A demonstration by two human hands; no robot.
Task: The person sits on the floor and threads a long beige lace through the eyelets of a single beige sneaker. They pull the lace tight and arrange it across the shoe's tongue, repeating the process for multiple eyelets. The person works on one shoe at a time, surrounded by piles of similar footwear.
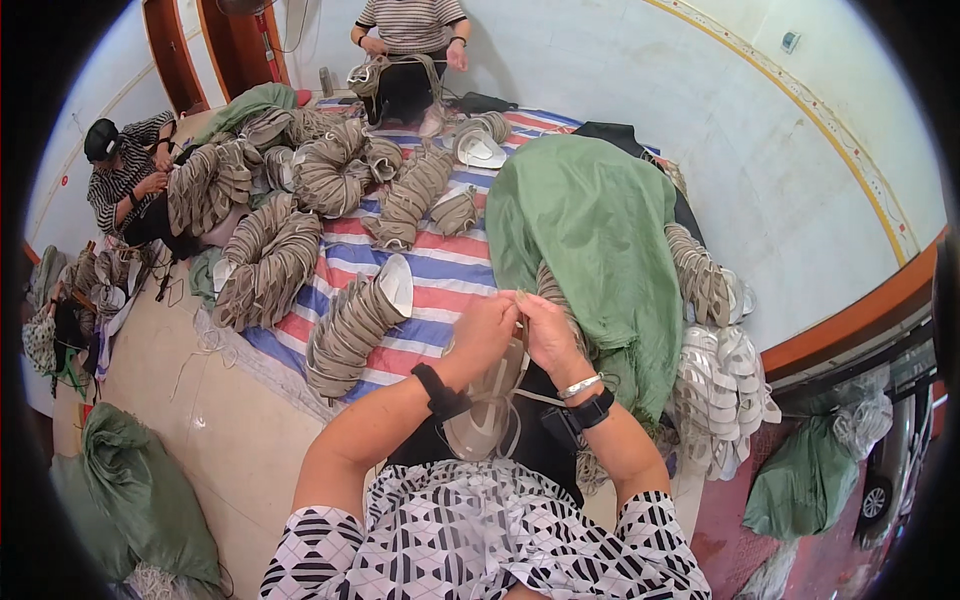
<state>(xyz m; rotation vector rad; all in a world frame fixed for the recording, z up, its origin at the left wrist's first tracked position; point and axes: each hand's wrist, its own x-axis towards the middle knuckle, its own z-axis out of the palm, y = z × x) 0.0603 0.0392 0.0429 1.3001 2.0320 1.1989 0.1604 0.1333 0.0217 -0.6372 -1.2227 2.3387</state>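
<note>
My left hand (484,336) and my right hand (548,332) meet in front of me with their fingertips pinched together. Whatever lies between the fingers is too small to make out. Just below them, a beige shoe upper (478,428) rests on my lap, and a pale cord (533,396) stretches from it toward my right wrist. Dark bands circle both wrists, and the right one also has a silver bangle (580,386). To the left of my hands, a curved stack of nested beige shoe uppers (350,335) lies on the striped sheet.
A red, white and blue striped sheet (455,262) bears several stacks of shoe uppers (270,262). Close on my right is a large green sack (590,240), with paler stacked uppers (718,390) beside it. Two people (410,40) work across and at left. Another green sack (150,500) stands lower left.
</note>
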